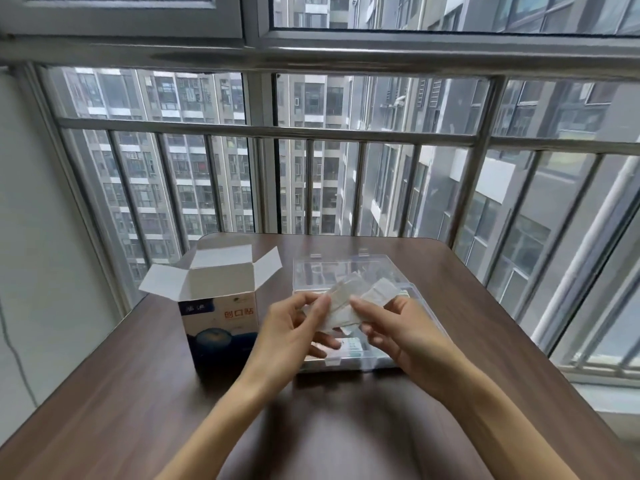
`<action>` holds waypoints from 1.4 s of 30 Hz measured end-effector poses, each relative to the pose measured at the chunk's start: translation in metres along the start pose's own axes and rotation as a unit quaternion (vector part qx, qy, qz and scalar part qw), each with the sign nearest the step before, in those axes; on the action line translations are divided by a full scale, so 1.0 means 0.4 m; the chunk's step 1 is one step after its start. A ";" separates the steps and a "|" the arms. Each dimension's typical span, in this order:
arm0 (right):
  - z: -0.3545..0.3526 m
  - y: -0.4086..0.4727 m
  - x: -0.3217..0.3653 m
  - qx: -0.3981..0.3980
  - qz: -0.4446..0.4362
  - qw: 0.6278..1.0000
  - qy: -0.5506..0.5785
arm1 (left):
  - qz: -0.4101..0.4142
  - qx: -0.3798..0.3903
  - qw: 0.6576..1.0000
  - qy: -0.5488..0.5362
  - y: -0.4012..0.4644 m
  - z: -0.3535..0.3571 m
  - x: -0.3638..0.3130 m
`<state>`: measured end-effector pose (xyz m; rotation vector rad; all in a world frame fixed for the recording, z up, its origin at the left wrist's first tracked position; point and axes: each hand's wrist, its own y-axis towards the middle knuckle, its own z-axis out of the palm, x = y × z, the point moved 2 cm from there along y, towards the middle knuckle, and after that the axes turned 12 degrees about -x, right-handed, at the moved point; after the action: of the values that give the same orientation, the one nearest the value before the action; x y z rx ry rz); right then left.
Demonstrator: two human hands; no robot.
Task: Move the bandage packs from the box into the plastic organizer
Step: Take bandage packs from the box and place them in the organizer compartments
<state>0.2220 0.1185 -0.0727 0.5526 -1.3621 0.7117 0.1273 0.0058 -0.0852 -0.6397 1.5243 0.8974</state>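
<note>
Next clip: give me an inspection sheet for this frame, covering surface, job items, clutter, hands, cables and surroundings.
Surface: dark wood-grain table, set against a window.
Job's things: bandage box upright at left, top flaps open; clear plastic organizer to its right, lid raised; bandage packs held above it, blurred, count unclear.
Clutter: nothing seen.
Hands: left hand and right hand both pinch the packs over the organizer.
Cables: thin dark cable against the wall at far left.
Surroundings: metal window railing; apartment towers outside.
</note>
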 end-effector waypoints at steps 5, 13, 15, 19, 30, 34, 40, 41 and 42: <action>-0.023 -0.008 0.025 0.001 -0.076 0.996 -0.047 | -0.030 0.035 0.998 -0.032 -0.006 -0.008 -0.022; -0.009 -0.014 0.023 0.036 -0.044 0.996 -0.063 | 0.062 0.003 0.998 0.033 -0.011 -0.021 -0.030; -0.026 -0.008 0.027 0.038 0.051 0.998 0.008 | 0.168 -0.034 0.983 0.066 -0.009 -0.034 -0.031; -0.043 -0.022 0.026 0.105 0.147 0.983 0.001 | 0.426 -0.044 0.872 0.235 -0.007 -0.048 -0.027; -0.022 -0.019 0.020 0.014 -0.021 0.999 -0.022 | 0.344 -0.010 0.921 0.181 -0.003 -0.037 -0.022; -0.026 -0.024 0.031 -0.037 -0.092 0.994 -0.037 | 0.157 -0.036 0.982 0.098 0.003 -0.033 -0.026; -0.008 -0.033 0.023 -0.061 -0.161 0.981 -0.085 | 0.001 0.047 0.999 0.016 -0.027 0.014 -0.017; -0.005 -0.031 0.019 -0.061 -0.164 0.980 -0.091 | -0.006 0.048 0.999 0.013 -0.029 0.019 -0.015; -0.001 -0.031 0.014 -0.062 -0.166 0.980 -0.094 | -0.010 0.051 0.999 0.011 -0.033 0.026 -0.016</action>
<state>0.2318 0.1114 -0.0665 0.7400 -1.4322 0.3079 0.1449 0.0064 -0.0813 -0.5930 1.5705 0.7944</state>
